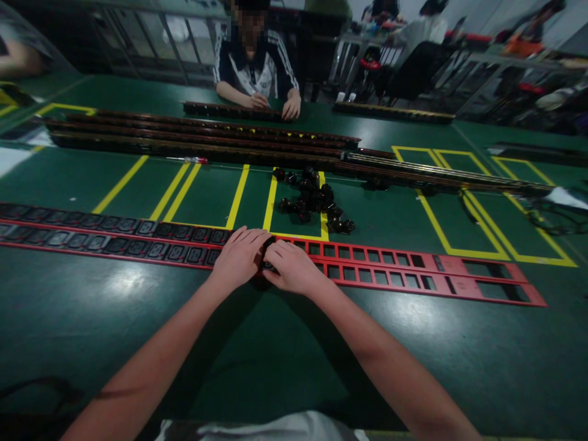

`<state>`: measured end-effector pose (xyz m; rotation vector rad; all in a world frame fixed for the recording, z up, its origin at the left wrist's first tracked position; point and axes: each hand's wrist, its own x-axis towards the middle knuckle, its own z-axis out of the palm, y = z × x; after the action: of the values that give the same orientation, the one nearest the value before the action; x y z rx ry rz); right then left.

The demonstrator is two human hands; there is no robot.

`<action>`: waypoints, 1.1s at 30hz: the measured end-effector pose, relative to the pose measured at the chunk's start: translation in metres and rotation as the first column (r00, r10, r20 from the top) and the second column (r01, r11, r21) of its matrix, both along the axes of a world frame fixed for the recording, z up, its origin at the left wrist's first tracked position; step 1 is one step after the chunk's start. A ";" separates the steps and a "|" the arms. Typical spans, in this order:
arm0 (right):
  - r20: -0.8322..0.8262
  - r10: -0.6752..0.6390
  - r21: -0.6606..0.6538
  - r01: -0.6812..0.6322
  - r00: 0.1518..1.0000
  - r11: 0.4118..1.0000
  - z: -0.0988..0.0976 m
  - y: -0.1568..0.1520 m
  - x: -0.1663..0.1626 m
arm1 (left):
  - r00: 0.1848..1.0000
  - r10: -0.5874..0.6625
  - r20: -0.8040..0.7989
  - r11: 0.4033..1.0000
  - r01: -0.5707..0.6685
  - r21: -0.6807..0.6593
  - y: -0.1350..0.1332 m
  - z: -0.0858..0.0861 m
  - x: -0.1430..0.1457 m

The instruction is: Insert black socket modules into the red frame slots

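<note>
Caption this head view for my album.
Left hand and right hand together on red slotted strips part-filled with black sockets.

I can read no word, number or brand anywhere in my view. The red strips bear something faint toward their right end, too blurred for me to call lettering. The faces of the black inserts are too small to make out, and the patterned shirt across the tabletop gives me nothing legible.
</note>
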<state>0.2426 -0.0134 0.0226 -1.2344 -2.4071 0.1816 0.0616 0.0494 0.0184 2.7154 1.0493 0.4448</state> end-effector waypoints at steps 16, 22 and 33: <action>-0.026 0.062 0.029 -0.061 0.998 0.998 0.001 -0.003 0.002 | 1.000 -0.008 -0.007 1.000 0.008 -0.021 0.001 0.001 -0.001; -0.065 0.027 0.049 -0.024 0.998 0.999 -0.003 0.001 0.005 | 1.000 0.001 -0.003 1.000 -0.001 -0.012 0.001 -0.001 0.000; -0.113 0.088 0.060 -0.081 0.990 0.995 -0.003 0.003 0.006 | 1.000 0.003 -0.013 1.000 -0.003 -0.023 0.000 0.002 0.000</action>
<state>0.2483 -0.0101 0.0192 -1.0682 -2.3494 0.2045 0.0620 0.0493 0.0205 2.6997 1.0556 0.4140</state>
